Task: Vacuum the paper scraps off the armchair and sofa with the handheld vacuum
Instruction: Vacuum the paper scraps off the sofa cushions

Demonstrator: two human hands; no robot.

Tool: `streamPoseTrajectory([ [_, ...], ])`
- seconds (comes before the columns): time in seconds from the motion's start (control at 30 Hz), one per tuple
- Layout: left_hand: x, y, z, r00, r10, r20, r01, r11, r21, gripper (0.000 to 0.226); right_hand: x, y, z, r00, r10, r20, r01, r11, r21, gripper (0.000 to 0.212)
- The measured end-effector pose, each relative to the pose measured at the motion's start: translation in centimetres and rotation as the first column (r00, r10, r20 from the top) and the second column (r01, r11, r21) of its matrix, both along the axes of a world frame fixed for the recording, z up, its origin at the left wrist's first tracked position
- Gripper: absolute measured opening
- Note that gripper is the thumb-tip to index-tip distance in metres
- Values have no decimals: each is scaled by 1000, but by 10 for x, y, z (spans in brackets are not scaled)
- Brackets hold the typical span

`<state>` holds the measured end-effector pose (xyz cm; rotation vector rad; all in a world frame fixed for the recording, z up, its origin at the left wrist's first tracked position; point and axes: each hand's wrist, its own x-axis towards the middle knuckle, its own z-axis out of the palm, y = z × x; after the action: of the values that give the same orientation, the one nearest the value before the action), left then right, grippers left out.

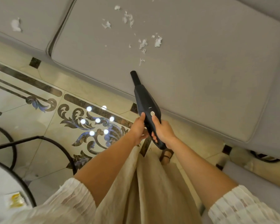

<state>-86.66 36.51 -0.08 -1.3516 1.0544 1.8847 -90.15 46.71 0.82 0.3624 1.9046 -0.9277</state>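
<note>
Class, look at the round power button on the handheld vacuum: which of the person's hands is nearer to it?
Right. The right hand grips the vacuum with its thumb just below the button; the left hand holds the body's far side.

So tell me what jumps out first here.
A black handheld vacuum sits mid-frame, gripped by both the right hand and the left hand, nozzle aimed at the grey sofa cushion. White paper scraps lie scattered beyond the nozzle, with one larger scrap on the neighbouring cushion, upper left.
</note>
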Motion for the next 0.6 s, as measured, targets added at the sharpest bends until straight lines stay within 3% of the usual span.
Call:
streamPoseTrajectory([
  [0.37, -38, -45, -14, 996, -75, -38, 68, 985, -159, 45, -19, -58, -9, 972, -237, 10, 237, 971, -27, 61],
  [0.6, -65, -62, -11, 994, -91, -58, 81, 985, -152, 40, -48, -70, -1, 963, -262, 60, 266, 962, -58, 59],
])
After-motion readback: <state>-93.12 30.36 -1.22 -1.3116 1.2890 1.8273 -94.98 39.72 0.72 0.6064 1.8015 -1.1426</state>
